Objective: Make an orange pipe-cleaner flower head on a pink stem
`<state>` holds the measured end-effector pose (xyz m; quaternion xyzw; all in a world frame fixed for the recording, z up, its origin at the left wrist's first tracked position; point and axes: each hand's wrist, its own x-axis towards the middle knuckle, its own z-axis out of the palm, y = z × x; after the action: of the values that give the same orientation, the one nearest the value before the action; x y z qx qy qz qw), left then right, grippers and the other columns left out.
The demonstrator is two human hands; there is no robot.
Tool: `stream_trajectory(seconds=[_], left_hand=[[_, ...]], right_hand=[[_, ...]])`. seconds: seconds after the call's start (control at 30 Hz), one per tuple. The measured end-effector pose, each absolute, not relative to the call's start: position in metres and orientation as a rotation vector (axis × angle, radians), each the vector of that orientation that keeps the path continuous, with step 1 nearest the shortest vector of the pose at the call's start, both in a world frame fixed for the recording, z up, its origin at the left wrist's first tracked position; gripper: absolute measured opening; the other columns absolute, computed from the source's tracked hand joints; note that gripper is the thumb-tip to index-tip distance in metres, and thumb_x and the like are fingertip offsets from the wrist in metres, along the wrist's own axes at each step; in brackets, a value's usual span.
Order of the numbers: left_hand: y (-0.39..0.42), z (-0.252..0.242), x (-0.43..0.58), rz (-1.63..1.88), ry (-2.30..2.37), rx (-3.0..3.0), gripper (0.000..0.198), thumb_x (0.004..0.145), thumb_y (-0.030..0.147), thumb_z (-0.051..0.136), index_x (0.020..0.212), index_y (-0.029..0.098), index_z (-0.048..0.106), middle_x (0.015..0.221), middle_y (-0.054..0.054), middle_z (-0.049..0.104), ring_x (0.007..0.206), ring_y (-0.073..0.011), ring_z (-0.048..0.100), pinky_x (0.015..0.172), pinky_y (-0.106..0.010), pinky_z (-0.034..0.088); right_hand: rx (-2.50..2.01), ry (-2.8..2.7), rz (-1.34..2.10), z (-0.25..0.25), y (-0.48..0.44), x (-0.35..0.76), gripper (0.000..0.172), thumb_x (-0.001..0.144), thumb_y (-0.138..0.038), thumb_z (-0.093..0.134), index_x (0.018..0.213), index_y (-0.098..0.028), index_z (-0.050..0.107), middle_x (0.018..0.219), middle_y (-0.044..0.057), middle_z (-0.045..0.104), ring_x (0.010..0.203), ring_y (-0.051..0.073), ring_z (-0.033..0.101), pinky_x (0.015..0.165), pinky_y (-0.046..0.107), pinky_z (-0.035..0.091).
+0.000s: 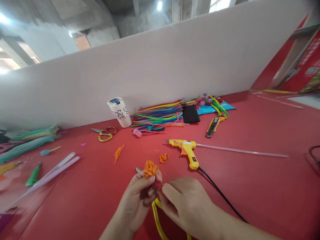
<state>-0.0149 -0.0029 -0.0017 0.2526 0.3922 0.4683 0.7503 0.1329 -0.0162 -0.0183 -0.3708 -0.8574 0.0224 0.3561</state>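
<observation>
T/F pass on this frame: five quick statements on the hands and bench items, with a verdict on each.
1. The left hand holds an orange flower at its fingertips. True.
2. The right hand grips the glue gun. False: the glue gun lies on the red table, beyond both hands. The right hand's fingertips meet the left's just below the flower.
3. A white cup stands by the white partition. True.
4. The scissors lie right of the glue gun. False: they lie to its left, near the cup.
5. A yellow pipe cleaner loops below the hands. True.
</observation>
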Motion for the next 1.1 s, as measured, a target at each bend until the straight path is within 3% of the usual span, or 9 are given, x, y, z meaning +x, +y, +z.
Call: stream_trajectory(seconds=[0.23, 0.4, 0.5, 0.7, 0.8, 0.9, 1.1], left_hand=[[-0.003, -0.002, -0.015, 1.01, 0.853, 0.56, 0.009, 0.064, 0.018, 0.069, 0.062, 0.01, 0.066, 0.063, 0.001, 0.054, 0.042, 0.0004, 0.03, 0.035, -0.012, 0.021], [-0.002, -0.004, -0.017, 1.018, 0.873, 0.618, 0.009, 0.063, 0.017, 0.07, 0.059, 0.011, 0.067, 0.067, 0.0, 0.057, 0.042, 0.0008, 0.033, 0.035, -0.012, 0.019], [-0.002, -0.003, -0.018, 1.04, 0.871, 0.623, 0.009, 0.061, 0.017, 0.071, 0.057, 0.011, 0.067, 0.075, -0.002, 0.061, 0.042, 0.0013, 0.036, 0.035, -0.012, 0.02], [-0.003, -0.001, -0.015, 1.056, 0.865, 0.567, 0.007, 0.059, 0.015, 0.072, 0.062, 0.01, 0.069, 0.073, -0.002, 0.062, 0.043, 0.0007, 0.036, 0.037, -0.012, 0.023], [-0.005, -0.002, -0.012, 1.04, 0.846, 0.556, 0.011, 0.057, 0.013, 0.074, 0.066, 0.01, 0.07, 0.059, 0.001, 0.057, 0.041, 0.0004, 0.032, 0.037, -0.011, 0.022], [-0.006, -0.003, -0.01, 1.031, 0.829, 0.54, 0.01, 0.06, 0.016, 0.075, 0.066, 0.011, 0.071, 0.046, 0.005, 0.045, 0.04, -0.0007, 0.029, 0.037, -0.011, 0.022], [-0.005, 0.0, -0.01, 1.007, 0.885, 0.506, 0.014, 0.058, 0.018, 0.076, 0.067, 0.009, 0.07, 0.045, 0.006, 0.042, 0.041, -0.0006, 0.027, 0.036, -0.012, 0.018]], right_hand=[[-0.961, -2.173, 0.215, -0.016, -0.016, 0.13, 0.025, 0.084, -0.014, 0.04, 0.061, -0.018, 0.049, 0.054, 0.0, 0.054, 0.047, 0.011, 0.043, 0.05, 0.029, 0.024], [-1.052, -1.701, 1.353, -0.007, -0.015, 0.127, 0.021, 0.08, -0.027, 0.045, 0.06, -0.02, 0.042, 0.05, -0.005, 0.041, 0.043, 0.007, 0.038, 0.043, 0.02, 0.027], [-1.014, -1.462, 1.668, -0.004, -0.011, 0.126, 0.018, 0.076, -0.031, 0.046, 0.063, -0.019, 0.044, 0.05, -0.006, 0.039, 0.041, 0.007, 0.036, 0.04, 0.019, 0.028], [-1.068, -1.693, 1.157, -0.006, -0.011, 0.126, 0.02, 0.072, -0.016, 0.046, 0.057, -0.02, 0.034, 0.052, -0.007, 0.033, 0.046, 0.006, 0.029, 0.043, 0.018, 0.024], [-1.074, -1.852, 0.792, -0.01, -0.013, 0.127, 0.023, 0.075, -0.012, 0.045, 0.059, -0.02, 0.031, 0.051, -0.008, 0.036, 0.046, 0.006, 0.031, 0.046, 0.019, 0.024], [-1.073, -1.955, 0.489, -0.014, -0.014, 0.129, 0.022, 0.077, -0.012, 0.046, 0.06, -0.02, 0.034, 0.053, -0.006, 0.041, 0.047, 0.007, 0.035, 0.048, 0.021, 0.024], [-0.995, -2.042, 0.228, -0.016, -0.015, 0.132, 0.022, 0.081, -0.013, 0.045, 0.061, -0.019, 0.041, 0.054, -0.004, 0.047, 0.049, 0.009, 0.038, 0.05, 0.025, 0.025]])
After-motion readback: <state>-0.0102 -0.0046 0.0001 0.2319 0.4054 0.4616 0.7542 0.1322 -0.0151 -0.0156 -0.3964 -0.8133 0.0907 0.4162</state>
